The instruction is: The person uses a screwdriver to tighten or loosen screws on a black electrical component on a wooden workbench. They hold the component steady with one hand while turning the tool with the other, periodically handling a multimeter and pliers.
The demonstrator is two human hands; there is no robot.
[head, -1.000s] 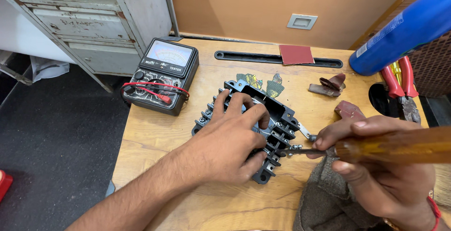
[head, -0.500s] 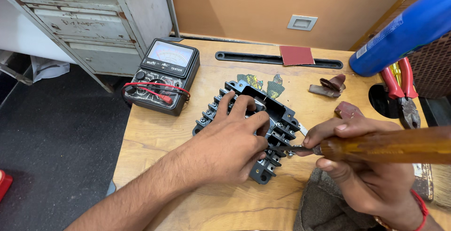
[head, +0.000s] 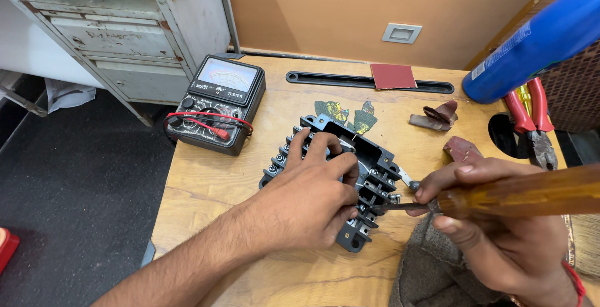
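A black terminal block (head: 369,157) with rows of screw terminals lies on the wooden table (head: 206,182). My left hand (head: 312,188) presses down on top of it, fingers spread over its near half. My right hand (head: 494,232) grips a screwdriver with a brown wooden handle (head: 531,191); its metal shaft (head: 400,206) points left, the tip at a terminal on the block's right side.
A black analog multimeter (head: 219,104) with red leads sits at the table's left. Sandpaper scraps (head: 350,116), a red sandpaper square (head: 392,76), red-handled pliers (head: 534,116), a blue cylinder (head: 537,41) and a grey cloth (head: 431,269) lie around. A grey metal cabinet (head: 119,32) stands at back left.
My right hand has crept slightly left with the screwdriver, keeping the tip at the block's right side. My left hand stays pressed on the block.
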